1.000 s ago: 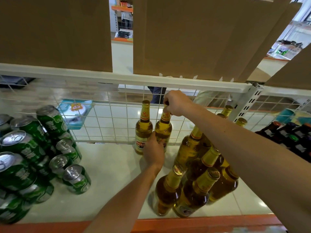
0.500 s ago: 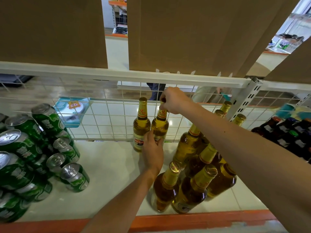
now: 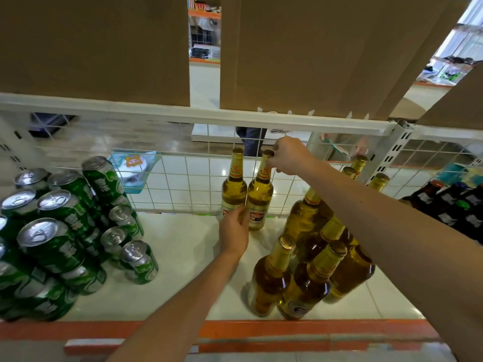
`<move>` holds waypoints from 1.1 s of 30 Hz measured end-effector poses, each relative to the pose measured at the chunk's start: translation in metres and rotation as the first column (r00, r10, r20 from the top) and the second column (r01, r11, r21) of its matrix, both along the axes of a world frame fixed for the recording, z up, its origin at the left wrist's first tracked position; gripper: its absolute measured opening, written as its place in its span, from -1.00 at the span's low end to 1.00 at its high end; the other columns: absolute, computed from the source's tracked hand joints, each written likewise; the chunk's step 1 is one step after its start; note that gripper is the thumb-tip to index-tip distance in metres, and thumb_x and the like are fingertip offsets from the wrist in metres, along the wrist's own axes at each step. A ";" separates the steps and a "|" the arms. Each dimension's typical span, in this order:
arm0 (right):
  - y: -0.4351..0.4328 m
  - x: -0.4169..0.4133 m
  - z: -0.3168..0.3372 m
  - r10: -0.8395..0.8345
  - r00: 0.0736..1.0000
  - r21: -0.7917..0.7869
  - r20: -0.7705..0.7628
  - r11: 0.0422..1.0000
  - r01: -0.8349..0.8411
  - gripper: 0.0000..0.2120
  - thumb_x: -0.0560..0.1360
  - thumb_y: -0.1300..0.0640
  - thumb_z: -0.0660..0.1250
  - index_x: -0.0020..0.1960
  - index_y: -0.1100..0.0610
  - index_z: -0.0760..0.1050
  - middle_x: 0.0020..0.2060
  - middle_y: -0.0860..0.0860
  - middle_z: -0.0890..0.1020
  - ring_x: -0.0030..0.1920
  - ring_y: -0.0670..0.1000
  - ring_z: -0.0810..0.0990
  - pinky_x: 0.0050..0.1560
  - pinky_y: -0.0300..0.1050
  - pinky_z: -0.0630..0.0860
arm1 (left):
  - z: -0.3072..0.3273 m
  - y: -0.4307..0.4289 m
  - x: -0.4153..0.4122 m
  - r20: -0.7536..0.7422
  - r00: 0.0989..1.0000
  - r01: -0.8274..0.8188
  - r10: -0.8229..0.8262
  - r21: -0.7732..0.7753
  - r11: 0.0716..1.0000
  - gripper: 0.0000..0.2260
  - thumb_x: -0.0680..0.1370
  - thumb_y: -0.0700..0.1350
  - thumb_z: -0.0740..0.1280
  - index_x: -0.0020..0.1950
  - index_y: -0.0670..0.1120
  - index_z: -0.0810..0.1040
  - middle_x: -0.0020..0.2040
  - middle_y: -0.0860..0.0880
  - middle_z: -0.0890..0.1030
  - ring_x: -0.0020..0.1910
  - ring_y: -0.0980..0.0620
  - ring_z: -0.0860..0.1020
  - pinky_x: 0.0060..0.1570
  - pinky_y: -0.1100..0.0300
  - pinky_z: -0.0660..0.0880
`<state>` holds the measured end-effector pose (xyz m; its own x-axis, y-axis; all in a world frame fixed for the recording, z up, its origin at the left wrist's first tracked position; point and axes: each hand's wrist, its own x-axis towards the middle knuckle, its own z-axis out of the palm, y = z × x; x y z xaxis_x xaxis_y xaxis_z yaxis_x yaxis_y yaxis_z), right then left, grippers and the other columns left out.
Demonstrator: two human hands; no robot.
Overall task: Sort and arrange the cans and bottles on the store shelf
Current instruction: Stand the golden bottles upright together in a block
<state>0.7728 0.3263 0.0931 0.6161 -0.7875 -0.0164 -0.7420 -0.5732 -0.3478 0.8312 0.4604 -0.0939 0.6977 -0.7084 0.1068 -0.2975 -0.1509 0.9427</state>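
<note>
1. Amber glass: 2 gold-capped bottles, the first bottle [image 3: 233, 189] and the second bottle [image 3: 260, 195], stand upright and touching at the back of the white shelf [image 3: 183, 257], against the wire grid [image 3: 183, 184].
2. Right hand [image 3: 290, 156]: fingers curled, with thumb and fingertips pinching the neck of the second bottle just under its cap.
3. Left hand [image 3: 234, 233]: fingers loosely bent at the labels where the 2 bottles meet (motion blur; whether it grips either one cannot be told).
4. Bottle cluster [image 3: 305, 288]: more amber bottles grouped upright toward the shelf's front right, apart from the pair and partly under the right forearm.
5. Green cans [image 3: 52, 244]: stacked in tiers at the left, well apart from the bottles.
6. Dark bottles [image 3: 457, 205]: grouped at the far right.
7. Cardboard boxes [image 3: 91, 43]: standing on the level above.
</note>
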 end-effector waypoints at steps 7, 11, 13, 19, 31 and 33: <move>0.027 -0.028 0.013 0.054 0.997 -0.017 -0.064 0.998 -0.055 -0.68 0.55 0.00 0.39 0.14 0.24 0.58 -0.03 0.14 0.66 -0.09 0.10 0.65 -0.08 -0.05 0.55 | 0.007 0.050 0.023 0.025 0.958 0.261 -0.286 0.341 0.903 -0.71 0.56 -0.26 0.34 0.28 -0.14 0.59 0.17 -0.09 0.63 0.13 -0.04 0.59 0.14 0.19 0.51; 0.047 -0.042 0.024 0.164 0.982 -0.010 -0.096 0.986 -0.165 -0.70 0.56 0.02 0.37 0.20 0.17 0.60 0.09 0.09 0.64 -0.01 0.07 0.63 -0.01 -0.07 0.51 | 0.010 0.084 0.016 -0.128 0.888 0.449 -0.441 0.443 0.776 -0.56 0.49 -0.34 0.34 0.34 -0.08 0.53 0.09 -0.03 0.62 0.02 0.01 0.61 -0.08 0.28 0.57; 0.062 -0.051 0.029 0.234 0.964 -0.002 -0.124 0.972 -0.236 -0.71 0.58 0.01 0.33 0.19 0.16 0.62 0.07 0.09 0.66 0.01 0.07 0.63 0.06 -0.03 0.55 | 0.008 0.098 0.006 -0.182 0.867 0.492 -0.463 0.454 0.743 -0.51 0.46 -0.34 0.37 0.36 -0.02 0.50 0.10 -0.01 0.60 -0.03 0.04 0.62 -0.09 0.25 0.60; 0.107 -0.083 0.035 0.387 0.894 0.086 -0.227 0.922 -0.377 -0.51 0.60 -0.21 0.21 0.01 0.21 0.64 -0.15 0.05 0.71 -0.11 0.03 0.68 -0.03 -0.08 0.57 | -0.003 0.127 -0.041 -0.197 0.869 0.494 -0.453 0.382 0.781 -0.40 0.40 -0.16 0.55 0.39 -0.02 0.44 0.19 0.00 0.59 0.14 0.04 0.56 0.13 0.19 0.52; 0.152 -0.091 0.021 0.384 0.796 -0.046 -0.469 0.889 -0.456 -0.68 0.56 -0.04 0.29 -0.27 0.15 0.49 -0.36 0.02 0.64 -0.29 0.03 0.63 -0.30 -0.11 0.50 | -0.007 0.121 -0.085 -0.022 0.989 0.144 -0.146 0.368 0.919 -0.22 0.26 0.09 0.59 0.39 0.02 0.31 0.27 0.01 0.52 0.30 -0.06 0.45 0.32 -0.01 0.42; 0.152 -0.086 0.023 0.390 0.795 -0.061 -0.464 0.882 -0.468 -0.72 0.56 -0.02 0.31 -0.21 0.15 0.52 -0.33 0.01 0.59 -0.23 0.05 0.61 -0.21 -0.06 0.55 | -0.008 0.123 -0.083 0.033 0.998 0.043 -0.057 0.347 0.937 -0.21 0.19 0.20 0.57 0.33 0.02 0.35 0.20 0.02 0.54 0.23 -0.06 0.49 0.26 -0.09 0.46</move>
<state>0.6867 0.4785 0.1159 0.8521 -0.4586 -0.2522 -0.4560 -0.8870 0.0724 0.7484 0.5834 -0.1016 0.6606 -0.7405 -0.1233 -0.3509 -0.4498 0.8213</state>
